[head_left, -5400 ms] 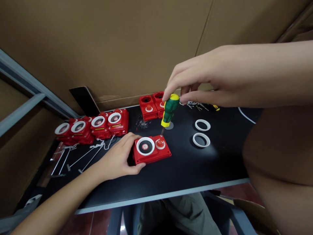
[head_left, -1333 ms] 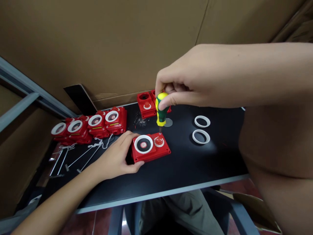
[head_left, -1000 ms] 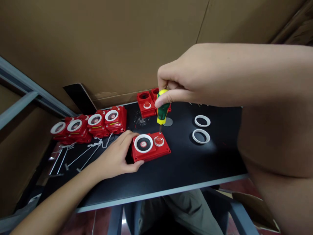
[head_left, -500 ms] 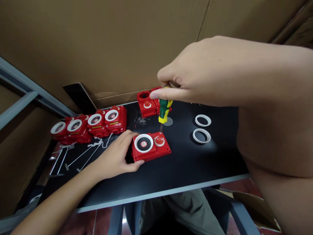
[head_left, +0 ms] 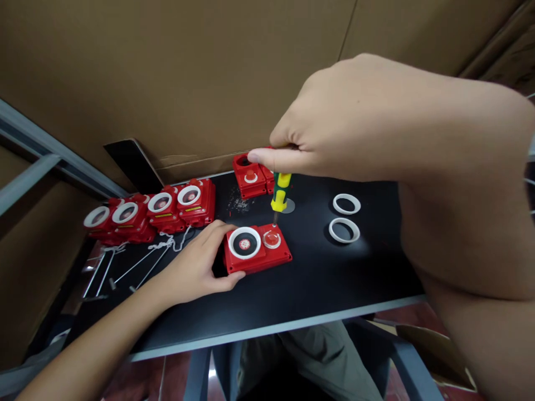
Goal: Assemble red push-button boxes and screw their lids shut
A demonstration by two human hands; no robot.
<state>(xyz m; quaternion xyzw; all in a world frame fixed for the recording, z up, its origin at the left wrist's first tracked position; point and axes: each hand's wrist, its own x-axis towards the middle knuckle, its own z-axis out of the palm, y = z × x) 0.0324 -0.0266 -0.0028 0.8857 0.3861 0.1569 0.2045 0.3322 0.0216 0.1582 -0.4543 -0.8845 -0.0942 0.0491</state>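
Observation:
Lying on the black tabletop is a red alarm unit (head_left: 276, 257) with a white-ringed round sounder and a small clear-red lens. My left hand (head_left: 204, 259) grips its left end, thumb along the near side and fingers on the far side. Above it, my right hand (head_left: 321, 128) is closed around a screwdriver (head_left: 280, 195) with a green and yellow handle. The screwdriver stands almost upright, its tip at a screw in the unit's far corner beside the lens. The upper part of the handle is hidden by my right hand.
Several finished-looking red units (head_left: 196, 203) stand in a row at the left, with white cords and metal rods (head_left: 134, 267) before them. Two white rings (head_left: 344, 230) lie at right. More red housings (head_left: 251, 181) and a clear disc (head_left: 288, 206) are behind; cardboard (head_left: 209, 72) backs the table.
My right hand has turned slightly, and the screwdriver handle has rotated, showing more yellow. The tip stays at the same corner. My left hand keeps its hold on the alarm unit.

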